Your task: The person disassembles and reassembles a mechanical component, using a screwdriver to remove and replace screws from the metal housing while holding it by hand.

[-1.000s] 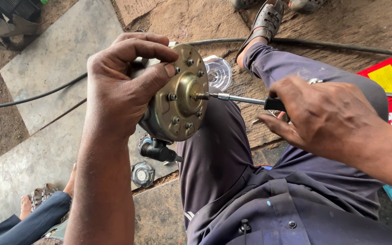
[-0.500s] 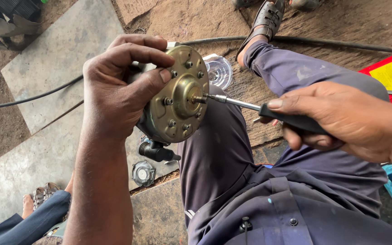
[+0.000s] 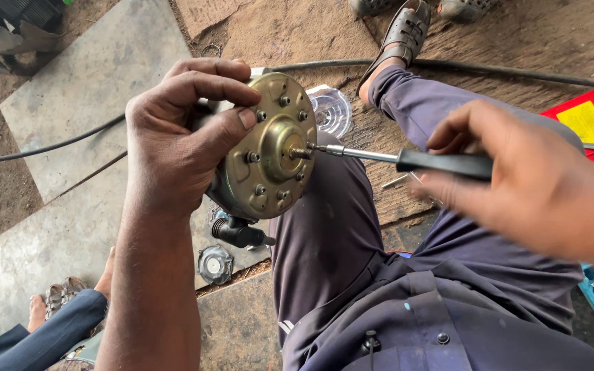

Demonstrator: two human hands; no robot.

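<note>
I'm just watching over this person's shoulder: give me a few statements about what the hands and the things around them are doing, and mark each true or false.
1. The left hand grips a round brass-coloured motor. True.
2. The right hand holds a hammer. False: it holds a screwdriver with a black handle.
3. The screwdriver's tip meets the centre of the motor's face. True.
4. The motor rests on the ground. False: it is held up above the person's trouser leg.
5. A black cable runs across the ground. True.
6. The sandal is on the person's hand. False: it is on a foot.
</note>
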